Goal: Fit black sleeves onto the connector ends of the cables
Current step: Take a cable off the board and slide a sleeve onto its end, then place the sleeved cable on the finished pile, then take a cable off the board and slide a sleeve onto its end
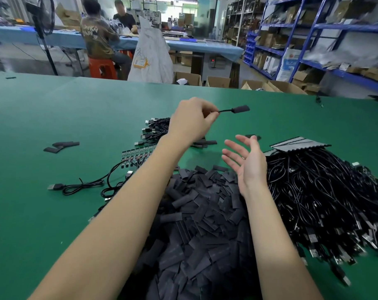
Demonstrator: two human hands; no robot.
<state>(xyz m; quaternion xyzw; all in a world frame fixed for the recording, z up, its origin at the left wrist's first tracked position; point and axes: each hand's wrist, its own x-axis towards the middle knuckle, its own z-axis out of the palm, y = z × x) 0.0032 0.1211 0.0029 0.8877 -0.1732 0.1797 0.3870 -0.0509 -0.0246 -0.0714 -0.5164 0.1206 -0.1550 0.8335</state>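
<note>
My left hand (190,120) is raised over the green table (54,109) and pinches a black cable (226,110) just behind its connector end, which wears a black sleeve (241,109) and points right. My right hand (246,161) hovers open, palm turned left, fingers spread, holding nothing. Below both forearms lies a big heap of loose black sleeves (203,217). A large pile of black cables (326,195) with metal plugs lies to the right of that heap.
A row of small circuit-board connector ends (138,153) and several cables with plugs (155,128) lie behind my left arm. A few stray sleeves (61,146) sit at the left. Flat grey sheets (298,144) top the cable pile. People sit at a far blue bench.
</note>
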